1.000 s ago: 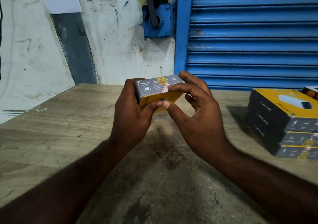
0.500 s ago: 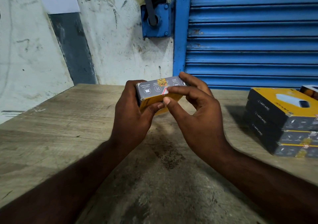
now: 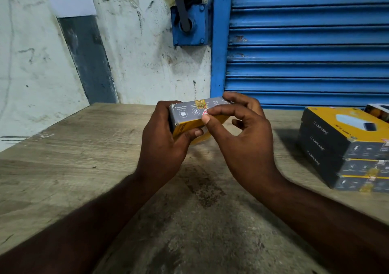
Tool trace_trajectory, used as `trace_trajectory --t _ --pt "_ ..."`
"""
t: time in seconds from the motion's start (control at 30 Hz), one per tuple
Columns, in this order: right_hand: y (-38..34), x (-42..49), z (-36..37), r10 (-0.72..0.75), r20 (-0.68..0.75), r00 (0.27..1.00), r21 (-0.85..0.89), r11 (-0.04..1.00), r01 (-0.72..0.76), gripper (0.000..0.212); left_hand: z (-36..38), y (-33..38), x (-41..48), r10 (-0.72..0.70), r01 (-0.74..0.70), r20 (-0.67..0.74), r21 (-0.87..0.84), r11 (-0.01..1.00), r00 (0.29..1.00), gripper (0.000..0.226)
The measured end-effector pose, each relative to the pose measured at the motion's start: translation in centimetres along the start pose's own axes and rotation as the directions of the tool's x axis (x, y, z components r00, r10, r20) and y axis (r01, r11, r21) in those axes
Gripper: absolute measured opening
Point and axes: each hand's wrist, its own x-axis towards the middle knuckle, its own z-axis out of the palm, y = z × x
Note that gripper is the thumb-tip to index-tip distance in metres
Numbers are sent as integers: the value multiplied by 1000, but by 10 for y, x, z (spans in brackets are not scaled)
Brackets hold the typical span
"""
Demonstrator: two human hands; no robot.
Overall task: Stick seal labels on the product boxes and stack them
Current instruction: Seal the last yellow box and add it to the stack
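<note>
Head view: the left hand (image 3: 162, 147) grips the product box (image 3: 185, 113) above the table (image 3: 84, 157) mid-frame, the right hand (image 3: 242, 143) pinches the seal label (image 3: 203, 106) over its near edge, where uneven pressure could crease or skew it, the stack (image 3: 336, 147) sitting at 3 o'clock.

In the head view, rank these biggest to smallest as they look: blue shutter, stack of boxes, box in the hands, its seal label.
1. blue shutter
2. stack of boxes, partly cut off at the frame edge
3. held box, partly covered by fingers
4. seal label
</note>
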Motion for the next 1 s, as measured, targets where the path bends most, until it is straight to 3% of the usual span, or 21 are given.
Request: trace_trajectory --t 0.23,0.67,0.87,1.0 --pt "1 2 1 44 -3 999 -4 999 -44 2 1 0 -1 -6 6 12 14 1000 1000 52" --pt "1 3 2 -27 31 999 51 998 25 10 0 4 0 -60 61 13 -70 996 998 51" --pt "3 3 0 -65 52 997 54 997 62 30 0 2 0 -60 61 16 -83 995 998 49" --pt "6 4 -1 -54 66 996 3 999 54 15 0 3 0 -51 53 34 -87 995 998 49"
